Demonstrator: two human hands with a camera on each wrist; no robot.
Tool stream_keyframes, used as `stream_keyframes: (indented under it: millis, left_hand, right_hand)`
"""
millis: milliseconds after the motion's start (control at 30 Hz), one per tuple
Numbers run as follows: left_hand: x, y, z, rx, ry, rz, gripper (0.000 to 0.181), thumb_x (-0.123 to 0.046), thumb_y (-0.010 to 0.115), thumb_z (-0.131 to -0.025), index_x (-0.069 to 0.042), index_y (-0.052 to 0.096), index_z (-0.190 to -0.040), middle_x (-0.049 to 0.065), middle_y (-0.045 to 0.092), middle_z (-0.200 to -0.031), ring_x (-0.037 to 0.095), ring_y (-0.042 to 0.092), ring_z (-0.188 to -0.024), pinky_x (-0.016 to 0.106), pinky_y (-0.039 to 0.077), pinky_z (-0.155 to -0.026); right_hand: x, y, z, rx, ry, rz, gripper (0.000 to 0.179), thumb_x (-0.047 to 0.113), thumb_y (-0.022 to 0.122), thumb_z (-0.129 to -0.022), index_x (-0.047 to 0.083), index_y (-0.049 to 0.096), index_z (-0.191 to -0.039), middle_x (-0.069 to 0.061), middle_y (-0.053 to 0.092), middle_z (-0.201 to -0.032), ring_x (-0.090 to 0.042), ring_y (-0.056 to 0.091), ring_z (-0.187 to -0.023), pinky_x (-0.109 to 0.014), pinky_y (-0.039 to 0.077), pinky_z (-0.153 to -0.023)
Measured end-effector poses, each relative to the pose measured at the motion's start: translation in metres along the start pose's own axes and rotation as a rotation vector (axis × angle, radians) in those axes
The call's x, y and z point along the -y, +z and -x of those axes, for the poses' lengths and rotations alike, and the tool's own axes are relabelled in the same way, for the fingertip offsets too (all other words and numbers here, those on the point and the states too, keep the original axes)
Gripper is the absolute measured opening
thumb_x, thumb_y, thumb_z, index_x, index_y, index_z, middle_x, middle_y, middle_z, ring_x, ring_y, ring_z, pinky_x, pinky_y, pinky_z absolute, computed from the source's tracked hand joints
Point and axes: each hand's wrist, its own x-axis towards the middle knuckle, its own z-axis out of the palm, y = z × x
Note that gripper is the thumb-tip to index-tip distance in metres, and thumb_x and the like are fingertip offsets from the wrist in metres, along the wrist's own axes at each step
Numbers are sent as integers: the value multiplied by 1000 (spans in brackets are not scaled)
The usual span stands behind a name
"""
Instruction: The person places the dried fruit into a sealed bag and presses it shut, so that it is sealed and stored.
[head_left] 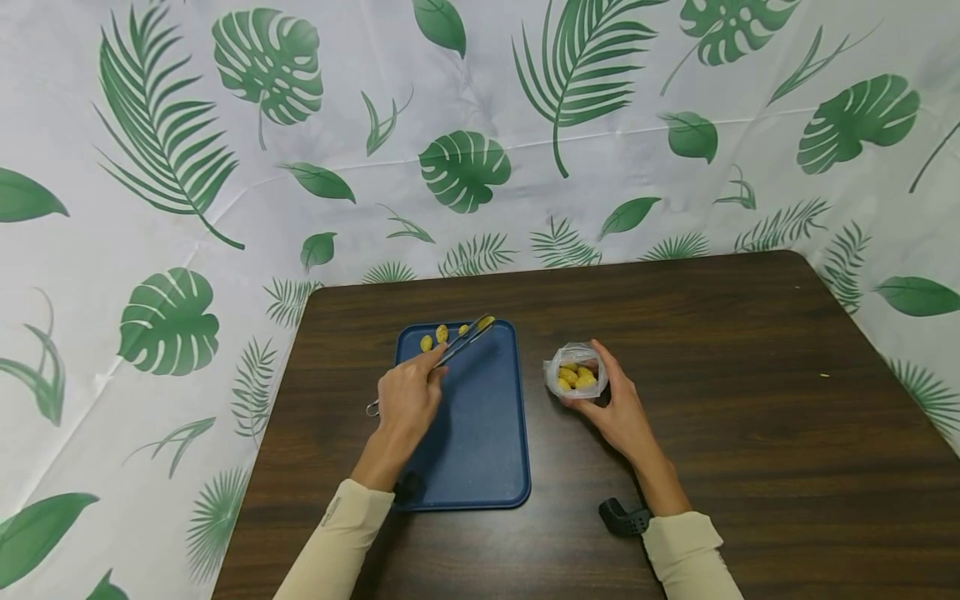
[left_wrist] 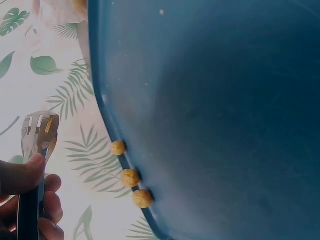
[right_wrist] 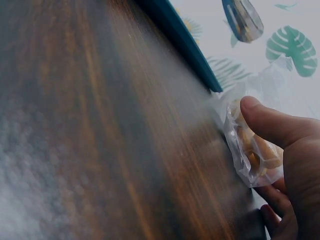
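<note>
My left hand (head_left: 410,392) grips a pair of metal tongs (head_left: 468,339) above the dark blue tray (head_left: 480,433). Between the tong tips is a small yellow rounded piece (head_left: 487,321), seen through the slots in the left wrist view. Three similar pieces (left_wrist: 130,178) lie along the tray's far edge. To the right of the tray, my right hand (head_left: 617,414) holds a clear plastic bag (head_left: 551,377) with its mouth up, thumb on one side and fingers on the other. Several yellow pieces (head_left: 576,379) show inside the bag.
Everything stands on a dark wood-grain table (head_left: 712,375). A white cloth with green leaf prints (head_left: 465,171) hangs behind it. A black band (head_left: 624,518) is on the right wrist. A tiny pale scrap (head_left: 824,375) lies on the table at the right.
</note>
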Motion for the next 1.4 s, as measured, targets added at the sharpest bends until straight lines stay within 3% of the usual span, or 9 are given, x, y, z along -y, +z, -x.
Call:
stream_keyframes:
  millis: [467, 767, 900, 1067, 1400]
  left_hand:
    - [-13, -13, -1, -23, -5, 49, 33, -17, 78, -90, -15, 78, -123, 11, 81, -101, 26, 69, -59, 43, 51, -49]
    - [-21, -20, 0, 7, -11, 112, 34, -17, 79, -90, -15, 77, -124, 7, 81, -107, 19, 69, -60, 34, 46, -48]
    - [-24, -20, 0, 3, 6, 129, 34, -17, 80, -89, -15, 78, -123, 6, 80, -110, 21, 74, -67, 36, 50, -50]
    - [-28, -21, -1, 4, 28, 133, 32, -16, 80, -89, -13, 79, -121, 7, 81, -107, 19, 70, -62, 33, 47, -48]
    - [-33, -22, -1, 1, 84, 147, 33, -15, 81, -88, -11, 79, -120, 7, 81, -104, 20, 76, -71, 35, 53, -52]
  right_hand:
    - [2, -1, 0, 9, 15, 7, 104, 19, 89, -81, 27, 27, -164, -21, 43, -160, -43, 42, -145, -72, 30, -114]
    - [3, -1, 1, 14, 56, 24, 102, 22, 88, -83, 28, 27, -164, -19, 40, -162, -44, 39, -147, -74, 27, -114]
    - [4, -1, 0, 15, 53, 23, 102, 22, 89, -83, 26, 28, -164, -20, 41, -161, -44, 40, -146, -74, 26, -114]
    - [5, -2, -1, 16, 45, 21, 102, 22, 89, -83, 27, 28, -164, -19, 43, -160, -43, 42, -145, -73, 28, -114]
    - [6, -2, -1, 18, 61, 29, 103, 24, 89, -82, 29, 27, -164, -19, 42, -161, -44, 40, -146, -74, 26, -114]
